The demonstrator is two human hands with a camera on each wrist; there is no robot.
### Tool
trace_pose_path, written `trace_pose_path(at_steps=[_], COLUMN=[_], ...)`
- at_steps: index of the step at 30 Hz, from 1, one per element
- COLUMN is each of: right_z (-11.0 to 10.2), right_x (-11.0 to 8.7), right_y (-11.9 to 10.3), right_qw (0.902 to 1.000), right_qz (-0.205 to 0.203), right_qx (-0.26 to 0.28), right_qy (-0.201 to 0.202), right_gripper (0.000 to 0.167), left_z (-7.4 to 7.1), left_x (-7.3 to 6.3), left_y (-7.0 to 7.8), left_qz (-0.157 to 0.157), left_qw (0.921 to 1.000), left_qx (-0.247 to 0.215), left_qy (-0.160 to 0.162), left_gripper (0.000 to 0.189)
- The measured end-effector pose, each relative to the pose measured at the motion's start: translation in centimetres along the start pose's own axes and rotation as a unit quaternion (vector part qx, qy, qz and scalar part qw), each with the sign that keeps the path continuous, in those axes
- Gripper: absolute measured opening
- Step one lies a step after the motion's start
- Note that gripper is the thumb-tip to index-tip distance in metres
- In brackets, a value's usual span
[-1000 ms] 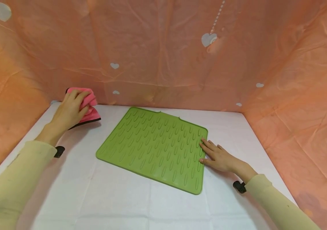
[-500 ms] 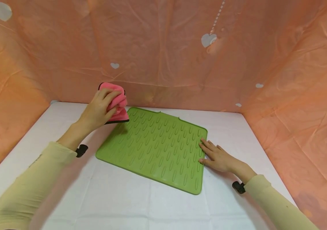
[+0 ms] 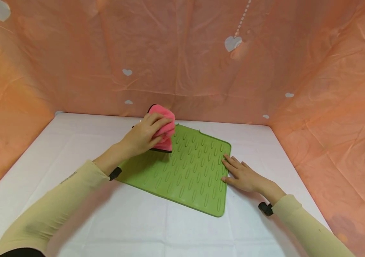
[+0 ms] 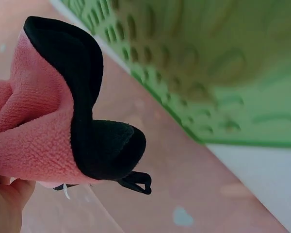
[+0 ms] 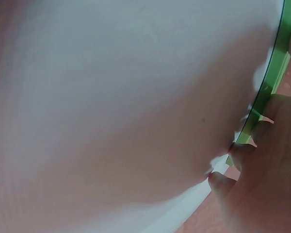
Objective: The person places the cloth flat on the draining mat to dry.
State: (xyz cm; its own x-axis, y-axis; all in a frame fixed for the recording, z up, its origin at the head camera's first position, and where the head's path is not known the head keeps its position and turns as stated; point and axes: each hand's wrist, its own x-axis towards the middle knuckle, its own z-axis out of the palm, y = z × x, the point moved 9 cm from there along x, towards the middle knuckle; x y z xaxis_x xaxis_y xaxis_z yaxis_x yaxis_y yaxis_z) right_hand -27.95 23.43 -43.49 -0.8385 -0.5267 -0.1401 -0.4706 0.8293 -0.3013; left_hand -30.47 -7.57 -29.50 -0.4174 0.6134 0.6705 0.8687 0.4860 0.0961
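Observation:
My left hand (image 3: 142, 135) grips a bunched pink cloth (image 3: 164, 132) with black edging above the far left part of a green mat (image 3: 192, 171). In the left wrist view the cloth (image 4: 39, 116) hangs in folds, with a small black loop at its edge, and a shadow falls on the ridged mat (image 4: 262, 77). My right hand (image 3: 244, 176) lies with spread fingers on the mat's right edge. From the right wrist, the fingers of that hand (image 5: 266, 165) reach the green rim (image 5: 276, 63). The mat's far left corner is hidden behind the left hand and cloth.
The mat lies at an angle on a white-covered table (image 3: 131, 221). An orange sheet with pale hearts (image 3: 201, 71) hangs behind the table and along both sides. Black wrist cameras sit at the left cuff (image 3: 115, 173) and right cuff (image 3: 265, 208).
My left hand has carried the pink cloth rightward from the table's far left, over the mat, and lowered it a little in the last half second. The right hand and the mat stay put.

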Motion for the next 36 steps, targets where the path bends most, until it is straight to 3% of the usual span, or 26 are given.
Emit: trace_pose_path(at_steps=[7,13,18,24,29,36], right_z=[-0.1,-0.2,-0.2,-0.2,-0.3,-0.3], right_x=[0.0,-0.1,-0.1,-0.1,0.0,0.1], right_y=[-0.1,-0.1,0.0,0.0,0.1,0.0], right_qw=[1.0,1.0,1.0,1.0,1.0,1.0], right_qz=[-0.003,0.0,-0.001,0.001,0.001,0.006], right_qx=[0.0,0.002,0.001,0.002,-0.004,0.008], right_qy=[0.003,0.001,0.001,-0.002,0.001,-0.001], right_gripper=[0.076,0.077,0.077,0.077,0.077,0.078], left_z=[3.5,6.0,7.6,9.0,9.7,10.1], left_x=[0.2,-0.2,-1.0,-2.3,-3.2,-4.1], left_y=[2.2,3.0,2.8,2.9,2.9,2.7], left_qz=[0.013,0.013,-0.005,-0.013,-0.027,-0.048], left_qw=[0.9968,0.9892,0.9779,0.958,0.9501,0.95], left_qx=[-0.028,-0.04,-0.017,0.011,0.011,0.009], left_qy=[-0.074,-0.14,-0.208,-0.286,-0.311,-0.308], left_gripper=[0.05,0.048,0.052,0.06,0.062,0.064])
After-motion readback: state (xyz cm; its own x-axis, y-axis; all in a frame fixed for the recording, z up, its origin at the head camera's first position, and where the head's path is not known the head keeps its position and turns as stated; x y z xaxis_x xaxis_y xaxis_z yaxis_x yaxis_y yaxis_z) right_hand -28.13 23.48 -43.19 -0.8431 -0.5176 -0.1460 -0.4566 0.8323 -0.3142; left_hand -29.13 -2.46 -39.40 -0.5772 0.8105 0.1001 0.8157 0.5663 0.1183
